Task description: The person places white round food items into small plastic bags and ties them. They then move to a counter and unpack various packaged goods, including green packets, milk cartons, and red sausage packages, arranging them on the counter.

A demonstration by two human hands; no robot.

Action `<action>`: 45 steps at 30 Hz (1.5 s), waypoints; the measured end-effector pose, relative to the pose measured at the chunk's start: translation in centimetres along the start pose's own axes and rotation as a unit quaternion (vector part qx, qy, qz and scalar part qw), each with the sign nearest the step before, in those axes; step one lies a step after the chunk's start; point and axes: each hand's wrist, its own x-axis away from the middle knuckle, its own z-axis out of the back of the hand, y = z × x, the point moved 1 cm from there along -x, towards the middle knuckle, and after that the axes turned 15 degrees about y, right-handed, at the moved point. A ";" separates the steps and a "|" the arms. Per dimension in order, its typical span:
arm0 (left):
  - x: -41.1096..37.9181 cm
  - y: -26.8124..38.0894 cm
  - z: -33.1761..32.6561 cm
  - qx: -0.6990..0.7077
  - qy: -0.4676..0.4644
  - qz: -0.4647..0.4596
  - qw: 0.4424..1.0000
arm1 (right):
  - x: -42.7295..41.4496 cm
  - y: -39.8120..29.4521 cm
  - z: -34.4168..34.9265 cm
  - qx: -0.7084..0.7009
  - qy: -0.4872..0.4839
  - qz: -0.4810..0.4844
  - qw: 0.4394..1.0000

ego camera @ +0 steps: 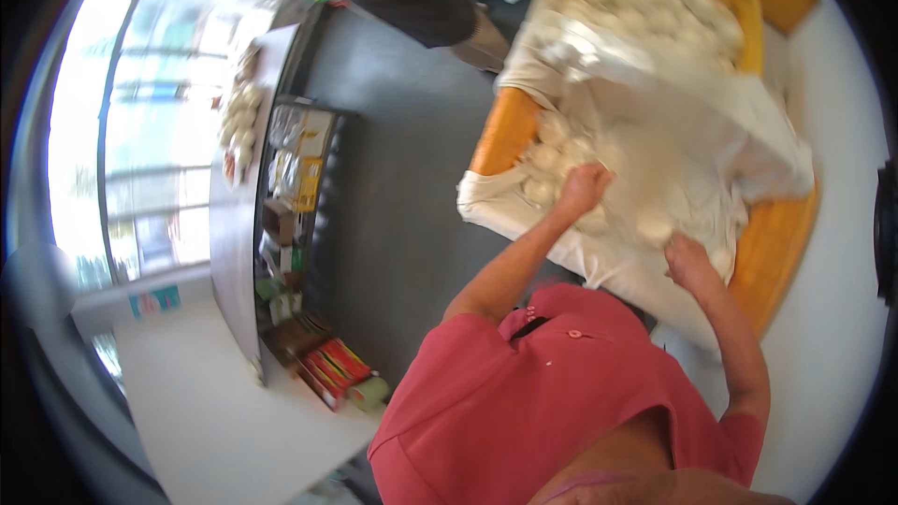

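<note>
An orange-yellow crate [779,259] stands before me, lined with white cloth [484,203]. Pale round balls [551,154], possibly dough or buns, lie inside it. A hazy, translucent plastic sheet [659,147] spreads over the middle of them, blurred by motion. My left hand [586,189] is closed in a fist on the sheet's near left part, above the balls. Lower and to the right, my right hand [687,261] is also closed on the sheet, beside one pale ball [655,230]. The blur hides the exact grip of both hands.
Behind the lined crate, a yellow crate [752,21] holds more pale balls under shiny plastic. A white wall [835,238] runs along the right. Another person [421,0] in a dark apron stands beyond. To the left are a table [235,245] bearing wrapped balls and a stocked shelf [309,126].
</note>
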 end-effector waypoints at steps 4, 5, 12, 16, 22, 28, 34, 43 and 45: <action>1.3 1.9 2.9 0.112 -0.095 0.199 0.969 | -0.2 -1.8 1.2 0.067 0.097 0.086 0.989; 0.9 1.8 3.7 0.151 -0.084 0.219 0.960 | -1.0 -2.7 2.3 0.067 0.110 0.126 0.984; 0.9 3.7 5.4 0.423 -0.052 0.361 0.829 | -2.4 -5.8 5.2 0.045 0.086 0.165 0.982; 0.0 5.4 7.3 0.554 -0.038 0.402 0.728 | -2.4 -6.5 6.7 0.029 0.135 0.159 0.978; -2.4 6.7 7.7 0.535 -0.154 0.327 0.763 | -2.8 -3.7 9.2 0.130 0.304 0.228 0.916; -0.9 12.4 6.9 0.509 -0.222 0.219 0.802 | -4.8 -5.6 12.8 -0.199 0.459 -0.053 0.864; -1.6 13.6 3.9 0.405 -0.320 0.182 0.837 | -4.9 -7.9 12.2 -0.636 0.294 -0.322 0.637; -1.0 5.6 5.4 0.482 -0.193 0.298 0.801 | -1.2 -1.8 6.2 -0.673 0.253 -0.435 0.542; 1.1 4.6 5.0 0.443 -0.120 0.384 0.801 | -1.6 0.3 3.0 -0.690 0.225 -0.453 0.519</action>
